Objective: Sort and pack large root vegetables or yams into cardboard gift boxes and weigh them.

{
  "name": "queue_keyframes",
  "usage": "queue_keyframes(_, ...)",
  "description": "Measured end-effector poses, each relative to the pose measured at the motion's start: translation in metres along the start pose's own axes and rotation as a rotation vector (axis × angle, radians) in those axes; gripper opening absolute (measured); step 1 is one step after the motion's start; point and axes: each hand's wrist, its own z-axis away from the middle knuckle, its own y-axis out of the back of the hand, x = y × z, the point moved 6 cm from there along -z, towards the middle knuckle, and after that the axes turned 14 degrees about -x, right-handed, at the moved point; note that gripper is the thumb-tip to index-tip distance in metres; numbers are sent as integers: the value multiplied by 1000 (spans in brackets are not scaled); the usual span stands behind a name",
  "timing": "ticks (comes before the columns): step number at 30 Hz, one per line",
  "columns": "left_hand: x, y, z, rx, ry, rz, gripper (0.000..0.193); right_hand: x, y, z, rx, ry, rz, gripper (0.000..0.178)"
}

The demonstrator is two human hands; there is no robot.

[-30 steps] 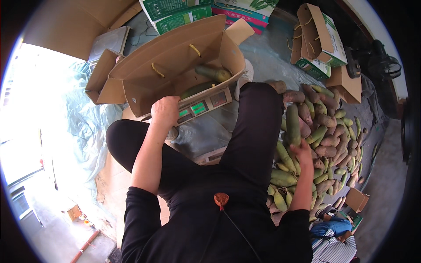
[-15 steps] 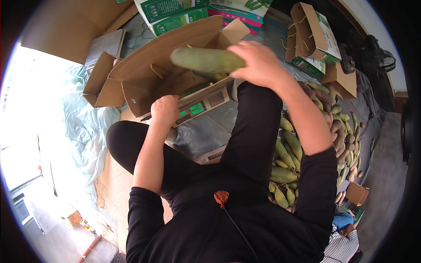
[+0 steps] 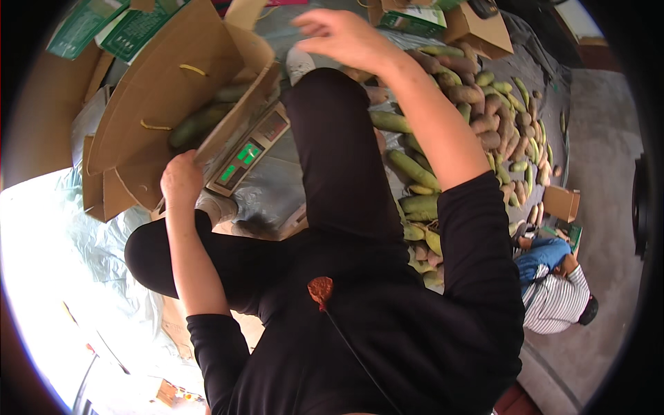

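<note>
An open cardboard box (image 3: 155, 90) with yellow cord handles stands on a digital scale (image 3: 261, 142) whose display glows green. Inside it lie green radishes (image 3: 197, 126), partly hidden by the box walls. My left hand (image 3: 181, 178) is closed on the near corner of the box's front wall. Beyond my right knee, my right hand (image 3: 342, 41) hovers over the floor with nothing in it, its fingers apart. To the right of my leg spreads a large pile of green and brownish radishes (image 3: 415, 169).
Green and white cartons (image 3: 138, 31) stand behind the box. More cartons (image 3: 477, 31) are beyond the pile. Pale plastic sheeting (image 3: 104, 256) lies at left. A person in a striped top (image 3: 557, 301) bends at the far right, near a small brown box (image 3: 561, 203).
The green radish has left my right hand, which has opened and moved away from the box. The view has swung to the right. My left hand still holds the box edge.
</note>
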Motion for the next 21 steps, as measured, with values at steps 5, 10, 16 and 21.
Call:
queue_keyframes(5, -2, -1, -1, -97, 39, 74, 39, 148, -10, 123, 94, -401, -10, 38)
queue_keyframes(10, 8, 4, 2, -100, 29, 139, 34, 274, -107, 258, -217, -718, 285, 31)
queue_keyframes(16, 5, 1, 2, -92, 20, 152, 32, 292, -201, 352, -172, -1029, -174, 34)
queue_keyframes(21, -5, -3, -4, -77, -1, 144, 32, 282, -248, 344, -225, -1053, -250, 42)
